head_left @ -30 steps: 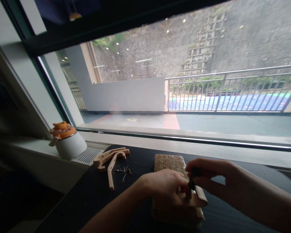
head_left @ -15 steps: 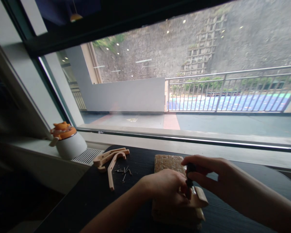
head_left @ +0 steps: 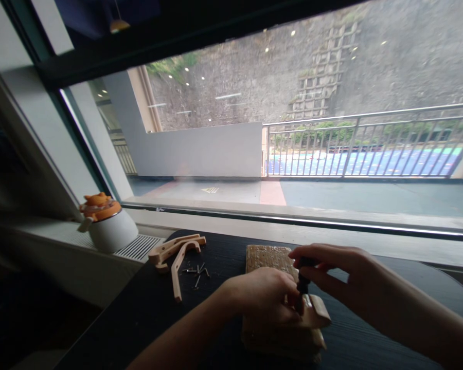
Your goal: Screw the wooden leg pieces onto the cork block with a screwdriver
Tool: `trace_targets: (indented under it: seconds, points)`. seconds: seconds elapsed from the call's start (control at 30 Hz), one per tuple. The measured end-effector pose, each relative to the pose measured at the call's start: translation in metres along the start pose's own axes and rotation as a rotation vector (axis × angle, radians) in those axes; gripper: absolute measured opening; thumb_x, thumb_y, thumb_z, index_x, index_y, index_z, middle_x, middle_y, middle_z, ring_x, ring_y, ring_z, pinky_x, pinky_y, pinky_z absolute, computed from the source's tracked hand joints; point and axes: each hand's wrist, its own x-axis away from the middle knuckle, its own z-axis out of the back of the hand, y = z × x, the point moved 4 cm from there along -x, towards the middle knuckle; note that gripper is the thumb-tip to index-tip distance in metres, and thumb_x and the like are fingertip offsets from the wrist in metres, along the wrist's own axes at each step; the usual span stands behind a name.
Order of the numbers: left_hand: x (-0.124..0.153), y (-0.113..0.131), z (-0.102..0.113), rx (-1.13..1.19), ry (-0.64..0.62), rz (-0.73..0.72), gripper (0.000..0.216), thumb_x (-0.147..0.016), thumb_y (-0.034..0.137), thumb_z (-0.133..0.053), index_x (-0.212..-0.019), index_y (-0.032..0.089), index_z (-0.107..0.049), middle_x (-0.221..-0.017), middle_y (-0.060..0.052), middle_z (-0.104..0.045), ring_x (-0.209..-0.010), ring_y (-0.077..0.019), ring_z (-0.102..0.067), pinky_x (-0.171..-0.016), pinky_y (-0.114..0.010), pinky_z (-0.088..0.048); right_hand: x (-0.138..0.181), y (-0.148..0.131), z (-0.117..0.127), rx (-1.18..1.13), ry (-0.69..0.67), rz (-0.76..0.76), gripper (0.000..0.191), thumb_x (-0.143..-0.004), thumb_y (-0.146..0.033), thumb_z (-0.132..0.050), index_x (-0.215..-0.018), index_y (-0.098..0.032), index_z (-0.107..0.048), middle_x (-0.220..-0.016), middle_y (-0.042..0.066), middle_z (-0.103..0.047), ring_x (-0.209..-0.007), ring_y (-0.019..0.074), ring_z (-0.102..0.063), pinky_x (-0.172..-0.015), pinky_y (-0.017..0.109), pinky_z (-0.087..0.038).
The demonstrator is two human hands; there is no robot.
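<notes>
My right hand [head_left: 341,270] grips the top of a dark screwdriver [head_left: 304,283] between thumb and fingers. The tool stands nearly upright over a curved wooden hook [head_left: 320,313], and its tip is hidden by my left fingers. My left hand [head_left: 264,295] is closed over the hook, pressing it on a brown block wrapped in clear tape [head_left: 268,255]. Left of the hands, several small screws [head_left: 197,271] lie scattered. Beside them rest more wooden hooks [head_left: 176,275], with holes along their straight parts.
The work lies on a black table [head_left: 146,321] pushed against a window sill [head_left: 224,226]. A white pot with an orange animal-shaped lid [head_left: 111,228] stands on the ledge to the left, next to a vent grille [head_left: 141,247]. Beyond the glass runs a metal railing [head_left: 357,149].
My right fingers have turned and risen slightly on the screwdriver, so more of its dark handle shows. My left hand and the hook have stayed nearly in place.
</notes>
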Motion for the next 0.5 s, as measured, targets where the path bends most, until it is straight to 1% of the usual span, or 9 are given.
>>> trace_targets:
  seconds: [0.1, 0.17, 0.27, 0.4, 0.5]
  points:
    - [0.0, 0.0, 0.001, 0.012, 0.004, 0.014, 0.007, -0.076, 0.019, -0.06, -0.078, 0.016, -0.066, -0.073, 0.003, -0.059, -0.066, -0.0082, -0.053, -0.06, -0.017, -0.039, -0.003, -0.003, -0.003, 0.0, -0.015, 0.017, 0.032, -0.086, -0.046, -0.053, -0.104, -0.024, -0.069, -0.1, 0.005, -0.072, -0.086, 0.0222, -0.066, -0.074, 0.03, -0.051]
    - [0.0, 0.0, 0.001, 0.023, 0.001, 0.033, 0.008, -0.076, 0.019, -0.059, -0.078, 0.016, -0.067, -0.073, 0.003, -0.06, -0.065, -0.0083, -0.053, -0.06, -0.017, -0.039, -0.005, -0.004, -0.005, 0.025, -0.02, 0.029, 0.032, -0.088, -0.045, -0.05, -0.102, -0.024, -0.068, -0.098, 0.006, -0.071, -0.084, 0.0215, -0.066, -0.071, 0.03, -0.051]
    - [0.0, -0.002, 0.001, 0.029, -0.004, 0.058, 0.011, -0.076, 0.02, -0.059, -0.081, 0.017, -0.068, -0.075, 0.002, -0.061, -0.067, -0.0094, -0.054, -0.062, -0.018, -0.04, -0.005, 0.0, -0.006, 0.081, 0.001, 0.024, 0.033, -0.089, -0.042, -0.047, -0.111, -0.025, -0.065, -0.097, 0.005, -0.071, -0.081, 0.0201, -0.066, -0.069, 0.029, -0.051]
    - [0.0, -0.004, -0.001, 0.046, -0.012, 0.065, 0.012, -0.075, 0.022, -0.059, -0.082, 0.016, -0.068, -0.077, 0.002, -0.061, -0.069, -0.01, -0.056, -0.062, -0.018, -0.041, -0.003, 0.008, -0.006, 0.098, 0.006, 0.01, 0.037, -0.088, -0.035, -0.05, -0.124, -0.032, -0.056, -0.105, 0.002, -0.069, -0.088, 0.0186, -0.065, -0.075, 0.028, -0.051]
    - [0.001, -0.004, -0.002, 0.054, 0.004, 0.046, 0.011, -0.075, 0.021, -0.06, -0.081, 0.016, -0.068, -0.078, 0.002, -0.061, -0.069, -0.0096, -0.056, -0.062, -0.018, -0.041, -0.001, 0.015, -0.007, 0.078, -0.027, -0.032, 0.038, -0.088, -0.033, -0.05, -0.126, -0.035, -0.051, -0.098, 0.0, -0.07, -0.082, 0.0169, -0.066, -0.071, 0.027, -0.051]
